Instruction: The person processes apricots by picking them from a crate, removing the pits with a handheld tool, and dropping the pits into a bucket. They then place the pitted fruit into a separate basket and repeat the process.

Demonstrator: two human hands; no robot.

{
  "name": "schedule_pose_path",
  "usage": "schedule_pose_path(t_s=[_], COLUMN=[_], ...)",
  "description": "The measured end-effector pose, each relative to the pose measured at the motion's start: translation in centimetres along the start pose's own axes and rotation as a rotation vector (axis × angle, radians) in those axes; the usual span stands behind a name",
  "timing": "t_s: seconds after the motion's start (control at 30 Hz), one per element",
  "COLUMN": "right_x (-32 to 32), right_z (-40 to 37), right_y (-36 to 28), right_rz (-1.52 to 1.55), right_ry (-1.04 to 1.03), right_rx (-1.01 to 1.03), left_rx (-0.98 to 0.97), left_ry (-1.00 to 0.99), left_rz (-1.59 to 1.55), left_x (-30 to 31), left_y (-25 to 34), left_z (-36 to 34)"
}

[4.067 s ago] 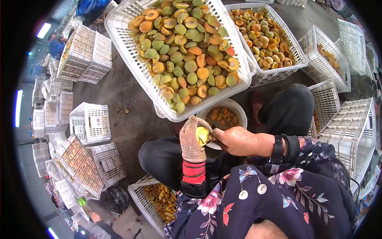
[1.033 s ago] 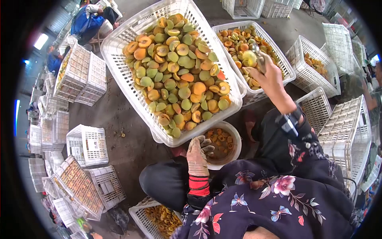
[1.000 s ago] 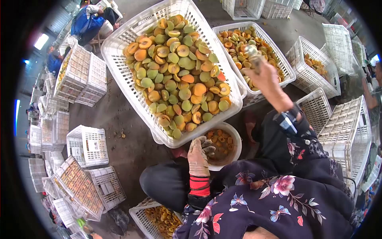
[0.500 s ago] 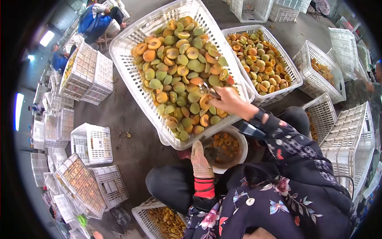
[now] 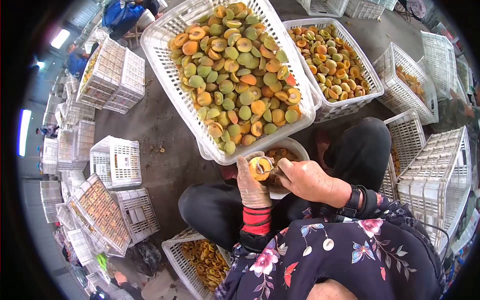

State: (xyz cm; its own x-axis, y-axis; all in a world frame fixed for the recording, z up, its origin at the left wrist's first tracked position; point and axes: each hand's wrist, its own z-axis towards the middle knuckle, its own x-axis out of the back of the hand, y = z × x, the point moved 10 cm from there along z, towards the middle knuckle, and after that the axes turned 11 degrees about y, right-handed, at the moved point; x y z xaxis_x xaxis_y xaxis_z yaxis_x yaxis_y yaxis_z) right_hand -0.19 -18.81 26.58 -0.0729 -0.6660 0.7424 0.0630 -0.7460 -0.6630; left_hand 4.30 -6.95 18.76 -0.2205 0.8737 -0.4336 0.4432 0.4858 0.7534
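Observation:
My left hand [image 5: 254, 186], in a pale glove with a red cuff, holds a cut fruit half [image 5: 260, 168] upright over a round bucket [image 5: 301, 148]. My right hand [image 5: 311, 182] grips a small metal tool [image 5: 272, 167], whose looped end is at the cut face of the fruit. Beyond them stands a big white crate [image 5: 172, 102] full of green and orange fruit halves [image 5: 231, 75]. Orange pieces lie in the bucket, partly hidden by my hands.
A second crate [image 5: 378, 93] of fruit halves stands at the back right. Flattened pieces fill a crate [image 5: 172, 248] near my left knee. Stacked crates [image 5: 116, 75] stand at the left, others [image 5: 430, 172] at the right. A person in blue [image 5: 120, 16] sits at the upper left.
My right hand has come back from the big crate with the tool to my left hand. A fruit half is now in my left hand. The view has shifted slightly.

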Motion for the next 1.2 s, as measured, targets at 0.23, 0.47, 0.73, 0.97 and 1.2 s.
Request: schedule_pose_path(t_s=[0.23,0.47,0.73,0.97,1.2], right_x=[-1.4,-2.8,-5.7,-5.7,-6.5], right_z=[-1.0,-1.1,-2.3,-2.1,-2.2], right_y=[-0.2,-0.2,1.4,0.3,0.0], right_rz=[-0.001,0.325,0.669,0.402,0.598], right_ry=[-0.085,-0.171,-0.672,-0.575,-0.381], right_rx=[0.048,0.020,-0.132,0.091,0.063], left_rx=[-0.066,-0.064,-0.136,0.002,0.112], left_ry=[0.017,-0.013,-0.309,-0.348,-0.004], left_rz=[0.109,0.247,0.611,0.621,0.022], left_x=[-0.3,0.2,-0.6,-0.1,1.1], left_y=[1.1,1.4,0.6,-0.8,-1.1], left_z=[-1.0,-0.6,-0.1,0.1,0.5])
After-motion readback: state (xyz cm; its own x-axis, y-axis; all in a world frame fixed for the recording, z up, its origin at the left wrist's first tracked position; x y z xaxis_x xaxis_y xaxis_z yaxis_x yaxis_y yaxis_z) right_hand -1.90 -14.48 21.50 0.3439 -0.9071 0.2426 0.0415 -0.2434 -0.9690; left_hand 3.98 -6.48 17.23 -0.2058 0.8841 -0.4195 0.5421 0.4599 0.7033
